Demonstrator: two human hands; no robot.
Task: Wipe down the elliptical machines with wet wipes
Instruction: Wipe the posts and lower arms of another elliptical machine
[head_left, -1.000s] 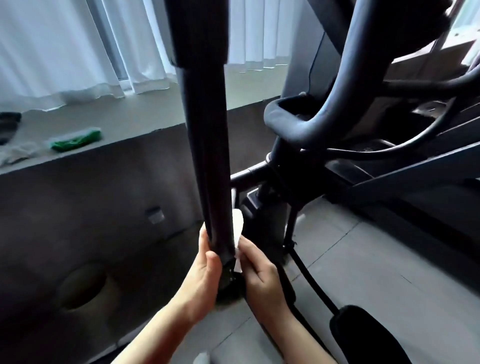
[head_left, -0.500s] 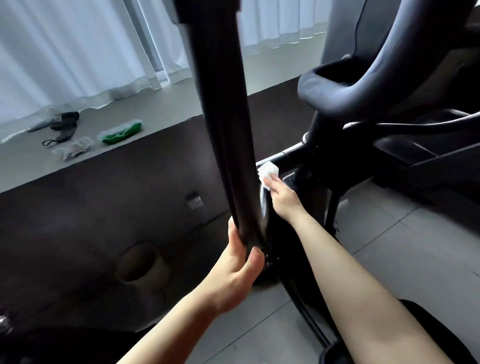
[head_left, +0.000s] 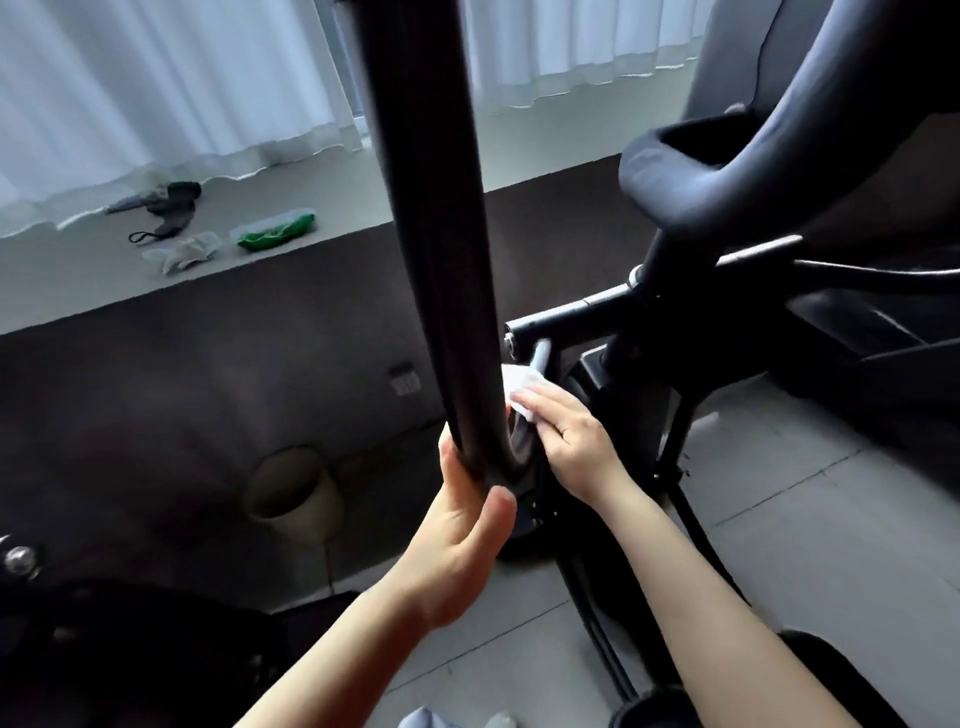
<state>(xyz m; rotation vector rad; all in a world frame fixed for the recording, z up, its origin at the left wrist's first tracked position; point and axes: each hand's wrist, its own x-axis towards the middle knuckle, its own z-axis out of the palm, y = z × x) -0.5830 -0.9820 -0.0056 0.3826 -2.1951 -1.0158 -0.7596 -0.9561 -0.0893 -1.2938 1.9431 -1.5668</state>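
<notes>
Left hand (head_left: 457, 525): fingers clasp the elliptical's swing arm (head_left: 436, 260) low, steadying it.
Right hand (head_left: 566, 441): flat fingers press the wet wipe (head_left: 519, 387) beside the pivot.
Tip: wipe around the joint (keep the arm steady).

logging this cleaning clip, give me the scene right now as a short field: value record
left hand: grips lower end of black upright bar
right hand: presses white wet wipe against the bar's right side
wipe location: near the bar's lower end, just above the left hand
ledge: green packet, crumpled wipes, dark folded item
background: white curtains
</notes>
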